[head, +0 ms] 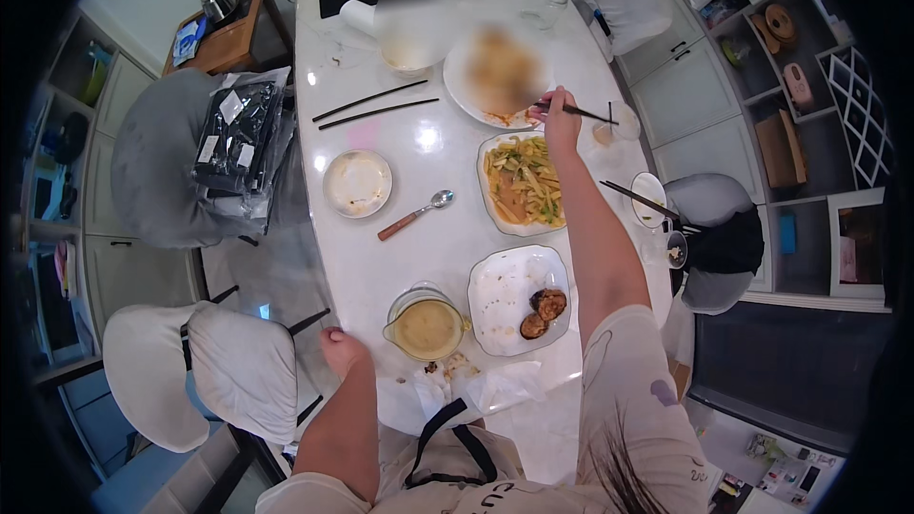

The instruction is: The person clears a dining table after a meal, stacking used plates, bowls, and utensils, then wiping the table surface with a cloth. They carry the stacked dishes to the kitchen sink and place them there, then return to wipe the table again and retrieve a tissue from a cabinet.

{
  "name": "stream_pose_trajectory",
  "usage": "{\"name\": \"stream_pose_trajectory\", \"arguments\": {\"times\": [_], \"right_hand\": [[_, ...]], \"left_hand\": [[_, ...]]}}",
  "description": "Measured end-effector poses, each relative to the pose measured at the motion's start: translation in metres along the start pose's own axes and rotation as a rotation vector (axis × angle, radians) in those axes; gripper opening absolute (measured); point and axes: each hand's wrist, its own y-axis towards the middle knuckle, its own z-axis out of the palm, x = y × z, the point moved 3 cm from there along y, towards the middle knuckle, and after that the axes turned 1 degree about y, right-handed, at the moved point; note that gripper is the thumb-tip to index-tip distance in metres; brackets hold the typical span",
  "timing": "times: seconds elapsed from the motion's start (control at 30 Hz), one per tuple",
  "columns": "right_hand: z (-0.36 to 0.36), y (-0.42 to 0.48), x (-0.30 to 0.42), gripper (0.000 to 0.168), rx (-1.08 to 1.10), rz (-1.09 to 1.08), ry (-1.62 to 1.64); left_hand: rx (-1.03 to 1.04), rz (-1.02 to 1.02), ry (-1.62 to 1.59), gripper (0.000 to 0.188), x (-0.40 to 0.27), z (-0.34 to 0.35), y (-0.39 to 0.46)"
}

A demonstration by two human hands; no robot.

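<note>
My right hand (pixel 562 114) is over the edge of a round white plate (pixel 457 96) and grips dark chopsticks (pixel 582 112). Food on that plate is blurred, with reddish sauce near its rim. Just below my right forearm's inner side lies a squarish dish (pixel 489 218) of sliced vegetables (pixel 525 182) in brown sauce. My left hand (pixel 344 350) rests by the table's left edge, fingers curled in, holding nothing visible. Close to it stands a glass pitcher (pixel 428 330) of cloudy yellowish liquid. Right of the pitcher, a white square plate (pixel 500 300) bears two browned food pieces (pixel 544 313).
A small soiled plate (pixel 358 183), a wooden-handled spoon (pixel 415 215) and loose chopsticks (pixel 378 114) lie on the left. Crumpled tissues (pixel 503 385) and scraps are at the near edge. A bowl (pixel 648 193) and cups line the right edge. Chairs (pixel 243 364) flank the table.
</note>
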Motion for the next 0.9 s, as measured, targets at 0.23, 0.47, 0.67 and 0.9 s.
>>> {"name": "stream_pose_trajectory", "arguments": {"times": [0.23,0.47,0.67,0.9], "right_hand": [[-0.009,0.023,-0.01,0.024,-0.003,-0.093,-0.203],[-0.075,-0.123,0.036,0.025,0.107,-0.012,0.057],[-0.164,-0.267,0.058,0.019,0.242,0.262,-0.332],[-0.18,-0.302,0.085,0.013,0.428,0.043,-0.68]], "left_hand": [[0.011,-0.023,0.021,0.025,-0.005,-0.003,-0.002],[0.028,-0.037,-0.004,0.026,0.0,-0.003,-0.002],[0.066,-0.044,-0.009,0.03,-0.011,-0.009,-0.01],[0.068,-0.044,0.013,0.038,-0.011,-0.009,-0.01]]}}
